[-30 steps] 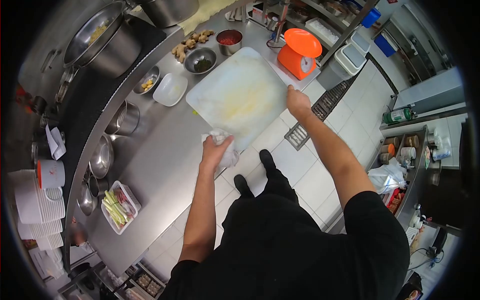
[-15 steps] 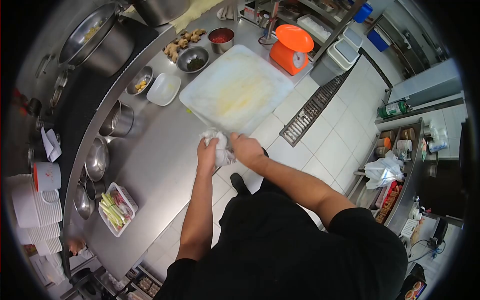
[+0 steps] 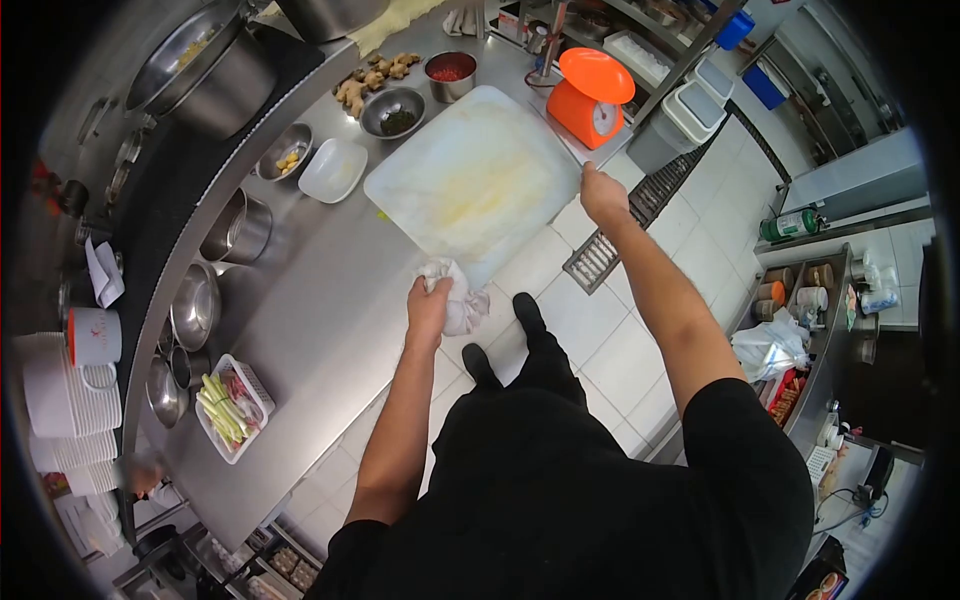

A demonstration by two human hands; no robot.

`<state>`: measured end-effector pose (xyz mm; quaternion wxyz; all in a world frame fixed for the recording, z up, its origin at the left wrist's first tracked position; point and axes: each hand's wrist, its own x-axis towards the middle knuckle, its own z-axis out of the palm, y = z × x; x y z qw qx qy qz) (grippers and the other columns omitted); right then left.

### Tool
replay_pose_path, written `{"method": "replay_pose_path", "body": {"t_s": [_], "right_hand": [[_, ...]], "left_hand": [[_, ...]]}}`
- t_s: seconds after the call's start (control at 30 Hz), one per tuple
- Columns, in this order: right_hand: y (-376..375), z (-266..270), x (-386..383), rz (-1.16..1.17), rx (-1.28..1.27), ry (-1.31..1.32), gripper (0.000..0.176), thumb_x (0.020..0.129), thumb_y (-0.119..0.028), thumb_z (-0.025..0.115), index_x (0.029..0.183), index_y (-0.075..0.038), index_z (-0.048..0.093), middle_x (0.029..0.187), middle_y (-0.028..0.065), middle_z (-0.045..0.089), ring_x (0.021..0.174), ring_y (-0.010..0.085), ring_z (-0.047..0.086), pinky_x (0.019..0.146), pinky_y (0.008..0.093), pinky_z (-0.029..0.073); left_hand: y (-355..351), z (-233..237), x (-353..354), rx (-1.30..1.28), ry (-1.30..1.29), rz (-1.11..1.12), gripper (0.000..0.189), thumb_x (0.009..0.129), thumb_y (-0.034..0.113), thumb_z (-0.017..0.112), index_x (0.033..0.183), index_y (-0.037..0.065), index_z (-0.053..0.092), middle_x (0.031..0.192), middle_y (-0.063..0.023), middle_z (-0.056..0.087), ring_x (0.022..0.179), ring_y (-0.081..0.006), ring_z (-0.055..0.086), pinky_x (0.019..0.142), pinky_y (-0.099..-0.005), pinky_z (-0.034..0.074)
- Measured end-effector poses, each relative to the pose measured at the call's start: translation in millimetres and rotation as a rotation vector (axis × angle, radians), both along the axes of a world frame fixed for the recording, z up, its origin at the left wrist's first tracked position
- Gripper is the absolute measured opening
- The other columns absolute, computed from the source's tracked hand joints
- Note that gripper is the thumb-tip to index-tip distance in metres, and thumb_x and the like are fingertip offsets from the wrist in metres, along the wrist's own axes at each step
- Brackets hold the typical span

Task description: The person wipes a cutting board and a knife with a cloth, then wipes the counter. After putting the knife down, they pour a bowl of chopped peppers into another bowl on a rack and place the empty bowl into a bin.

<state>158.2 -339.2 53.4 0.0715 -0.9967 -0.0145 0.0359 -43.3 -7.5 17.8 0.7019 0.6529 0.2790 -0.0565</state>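
My left hand (image 3: 427, 308) grips a crumpled white cloth (image 3: 458, 297) just below the near corner of a white cutting board (image 3: 475, 180) with yellowish stains. My right hand (image 3: 604, 196) is closed at the board's right side, below the orange scale (image 3: 590, 95). Something thin seems to extend from its fingers along the board's edge, too unclear to name.
Left of the board stand a white dish (image 3: 333, 171), a bowl of dark greens (image 3: 393, 113), a pot of red pieces (image 3: 450, 75) and ginger (image 3: 365, 85). A white basket (image 3: 235, 408) holds cut green stalks. A floor drain (image 3: 650, 210) runs at right.
My right hand has left the cloth and moved up and right to the far side of the board. My left hand still holds the cloth, slightly further right in view.
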Motion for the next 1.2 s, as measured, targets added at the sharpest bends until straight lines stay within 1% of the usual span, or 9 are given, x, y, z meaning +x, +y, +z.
{"method": "replay_pose_path", "body": {"t_s": [0.13, 0.2, 0.37, 0.57, 0.63, 0.73, 0.83, 1.0, 1.2], "right_hand": [[51.5, -10.7, -59.6, 0.164, -0.071, -0.097, 0.022, 0.099, -0.013, 0.044, 0.115, -0.004, 0.056, 0.095, 0.0224, 0.071, 0.086, 0.0373, 0.073, 0.072, 0.0486, 0.059], [98.0, -7.7, -101.1, 0.150, -0.021, 0.059, 0.020, 0.097, -0.013, 0.046, 0.114, -0.005, 0.055, 0.093, 0.0201, 0.070, 0.084, 0.0360, 0.073, 0.068, 0.0472, 0.059], [189.5, -4.1, -184.2, 0.366, 0.177, 0.219, 0.020, 0.095, -0.014, 0.052, 0.111, -0.003, 0.049, 0.092, 0.0225, 0.068, 0.083, 0.0417, 0.072, 0.068, 0.0504, 0.059], [149.6, -1.9, -143.7, 0.358, 0.113, 0.123, 0.021, 0.098, -0.017, 0.046, 0.112, -0.004, 0.053, 0.092, 0.0199, 0.071, 0.083, 0.0379, 0.073, 0.068, 0.0493, 0.059], [105.6, -5.3, -92.8, 0.254, 0.036, 0.045, 0.024, 0.100, -0.020, 0.043, 0.114, -0.004, 0.054, 0.089, 0.0196, 0.072, 0.081, 0.0386, 0.072, 0.066, 0.0513, 0.058], [36.6, -1.4, -25.7, 0.049, 0.024, 0.024, 0.027, 0.102, -0.018, 0.039, 0.117, -0.002, 0.055, 0.099, 0.0247, 0.072, 0.088, 0.0403, 0.072, 0.074, 0.0532, 0.057], [22.9, -0.8, -7.2, 0.001, 0.011, 0.056, 0.027, 0.100, -0.015, 0.040, 0.119, -0.002, 0.054, 0.101, 0.0268, 0.071, 0.091, 0.0416, 0.072, 0.075, 0.0536, 0.057], [110.4, -18.4, -95.8, 0.175, 0.033, 0.042, 0.028, 0.098, -0.014, 0.044, 0.121, -0.003, 0.054, 0.095, 0.0247, 0.070, 0.084, 0.0401, 0.072, 0.072, 0.0496, 0.058], [187.5, 1.0, -168.8, 0.396, 0.172, 0.245, 0.020, 0.093, -0.013, 0.055, 0.110, -0.004, 0.051, 0.099, 0.0241, 0.071, 0.089, 0.0405, 0.073, 0.076, 0.0484, 0.059]], "left_hand": [[-0.7, -8.6, -3.3, -0.106, -0.029, 0.009, 0.038, 0.091, 0.019, 0.066, 0.122, -0.003, 0.061, 0.110, -0.0128, 0.069, 0.096, -0.0205, 0.066, 0.084, -0.0335, 0.053], [-7.6, 5.4, -4.0, -0.124, -0.011, 0.078, 0.039, 0.091, 0.018, 0.066, 0.124, -0.003, 0.060, 0.111, -0.0126, 0.068, 0.098, -0.0204, 0.065, 0.086, -0.0337, 0.052], [-4.9, -4.9, -14.4, -0.219, -0.034, 0.141, 0.043, 0.092, 0.019, 0.065, 0.128, -0.003, 0.058, 0.114, -0.0121, 0.068, 0.102, -0.0208, 0.064, 0.090, -0.0334, 0.051], [-0.3, -4.0, -12.2, -0.191, -0.015, 0.055, 0.040, 0.092, 0.020, 0.064, 0.126, -0.002, 0.060, 0.113, -0.0107, 0.068, 0.101, -0.0207, 0.064, 0.089, -0.0325, 0.051], [-2.4, -4.0, -11.0, -0.140, -0.011, 0.021, 0.038, 0.092, 0.020, 0.064, 0.124, -0.001, 0.061, 0.111, -0.0101, 0.068, 0.100, -0.0202, 0.064, 0.087, -0.0323, 0.051], [-5.0, 1.3, -10.2, -0.174, -0.011, 0.041, 0.035, 0.092, 0.019, 0.064, 0.121, -0.001, 0.062, 0.109, -0.0098, 0.068, 0.097, -0.0193, 0.064, 0.085, -0.0323, 0.051], [-3.8, -3.5, -9.2, -0.167, -0.018, 0.044, 0.035, 0.092, 0.019, 0.063, 0.121, -0.001, 0.062, 0.109, -0.0094, 0.068, 0.096, -0.0192, 0.064, 0.085, -0.0323, 0.051], [-2.9, -8.5, -14.5, -0.242, -0.005, 0.085, 0.036, 0.092, 0.018, 0.064, 0.123, 0.000, 0.062, 0.111, -0.0101, 0.068, 0.098, -0.0200, 0.065, 0.087, -0.0329, 0.051], [2.4, -12.3, -13.2, -0.386, -0.047, 0.104, 0.038, 0.092, 0.017, 0.065, 0.125, -0.001, 0.060, 0.113, -0.0108, 0.067, 0.103, -0.0215, 0.065, 0.091, -0.0337, 0.051]]}}
